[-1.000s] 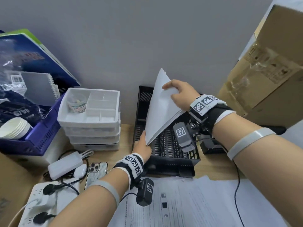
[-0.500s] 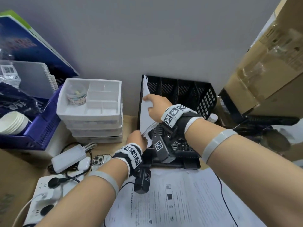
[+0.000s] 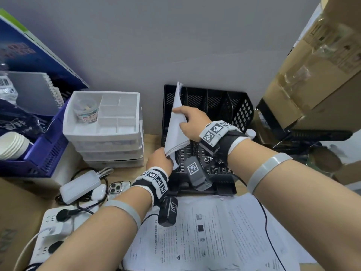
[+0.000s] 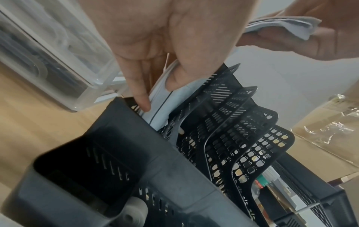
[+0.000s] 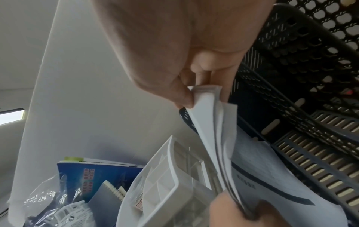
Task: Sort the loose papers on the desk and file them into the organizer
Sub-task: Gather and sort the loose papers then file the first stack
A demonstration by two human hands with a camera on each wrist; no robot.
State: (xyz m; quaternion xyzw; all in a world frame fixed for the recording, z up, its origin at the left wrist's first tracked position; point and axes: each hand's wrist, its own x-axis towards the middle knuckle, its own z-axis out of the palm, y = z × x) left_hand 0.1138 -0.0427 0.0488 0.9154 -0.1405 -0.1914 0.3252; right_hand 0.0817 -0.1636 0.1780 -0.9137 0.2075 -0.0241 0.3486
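compared with a second ago, the sheaf [image 3: 176, 126] has come down from above the organizer [image 3: 214, 114] and now stands on edge in its leftmost slot, leaning slightly. the right hand [image 3: 192, 123] pinches the sheaf's upper edge between thumb and curled fingers. the left hand [image 3: 159, 160] grips its lower front corner at the organizer's front. judgement: insertion is nearly complete; release remains. more papers [image 3: 214, 235] lie flat in front of the organizer, unfiled. their print is too small to read; the wrist bands carry only square coded markers.
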